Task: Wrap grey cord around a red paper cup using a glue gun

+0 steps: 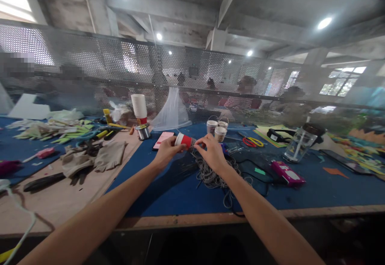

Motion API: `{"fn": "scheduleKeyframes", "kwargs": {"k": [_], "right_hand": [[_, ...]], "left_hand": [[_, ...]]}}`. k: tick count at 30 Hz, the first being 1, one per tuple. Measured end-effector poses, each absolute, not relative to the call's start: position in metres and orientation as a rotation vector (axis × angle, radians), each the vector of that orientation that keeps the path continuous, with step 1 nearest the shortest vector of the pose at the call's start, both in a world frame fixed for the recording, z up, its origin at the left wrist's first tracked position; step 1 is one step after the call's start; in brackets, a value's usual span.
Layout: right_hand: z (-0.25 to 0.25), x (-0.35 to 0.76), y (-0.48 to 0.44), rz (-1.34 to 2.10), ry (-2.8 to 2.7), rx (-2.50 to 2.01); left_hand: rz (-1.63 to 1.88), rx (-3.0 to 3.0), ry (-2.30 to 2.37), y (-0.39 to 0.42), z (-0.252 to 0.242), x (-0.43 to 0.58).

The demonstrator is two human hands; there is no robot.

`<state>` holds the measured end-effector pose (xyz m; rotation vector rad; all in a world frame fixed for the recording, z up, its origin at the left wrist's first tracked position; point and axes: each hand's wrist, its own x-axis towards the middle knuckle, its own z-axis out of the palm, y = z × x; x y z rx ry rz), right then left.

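Observation:
My left hand [167, 151] is closed around a paper cup [185, 140], white at the rim with a red band, tipped on its side. Grey cord seems to be wrapped around the cup's narrow end. At that end the fingertips of my right hand [212, 151] pinch together on what looks like the grey cord; the exact grip is too small to tell. Below both hands a loose heap of grey cord [207, 174] lies on the blue table cover. Several small cups with thin loop handles [220, 133] stand just beyond my right hand.
A tall stack of paper cups [138, 106] stands on a metal tin [142, 131]. A phone [163, 140] lies near my left hand. Rightward are scissors [252, 141], a magenta box [288, 173] and a clear drinking jar [296, 146]. Cloth gloves [110, 156] lie left. A mesh partition [192, 72] rises behind.

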<state>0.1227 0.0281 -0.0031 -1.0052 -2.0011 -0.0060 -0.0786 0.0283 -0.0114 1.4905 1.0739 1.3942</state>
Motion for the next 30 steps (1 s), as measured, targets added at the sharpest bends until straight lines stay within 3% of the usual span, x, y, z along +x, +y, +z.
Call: {"fn": "scheduleKeyframes", "kwargs": {"k": [30], "right_hand": [[0.0009,0.1241,0.0263,-0.060,-1.973,-0.974]], "left_hand": [[1.276,1.577,1.017,0.0279,-0.0132,-0.0773]]}}
